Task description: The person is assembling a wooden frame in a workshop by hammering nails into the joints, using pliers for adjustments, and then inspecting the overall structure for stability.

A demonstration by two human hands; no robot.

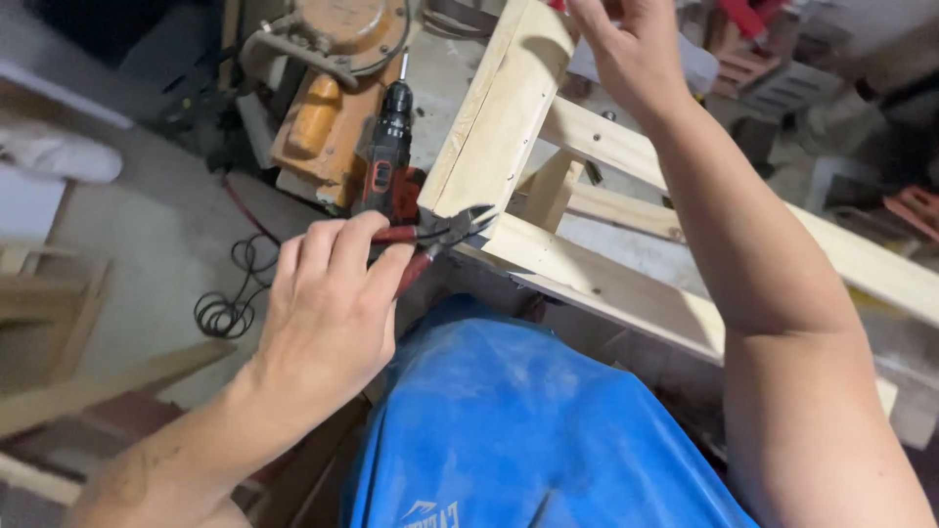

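My left hand (328, 313) grips red-handled pliers (445, 233), whose dark jaws touch the near corner of a pale wooden frame (597, 279). The frame is built of several planks, and one upright board (504, 112) rises toward the top of the view. My right hand (626, 49) holds the upper part of that frame, with the forearm reaching down the right side. My knee, in blue cloth (509, 411), sits below the frame.
A red and black cordless drill (389, 147) lies on the floor just left of the frame, next to an orange machine (328, 88). A coiled black cable (230, 298) lies on the concrete floor. Loose wooden planks (88, 391) rest at the lower left.
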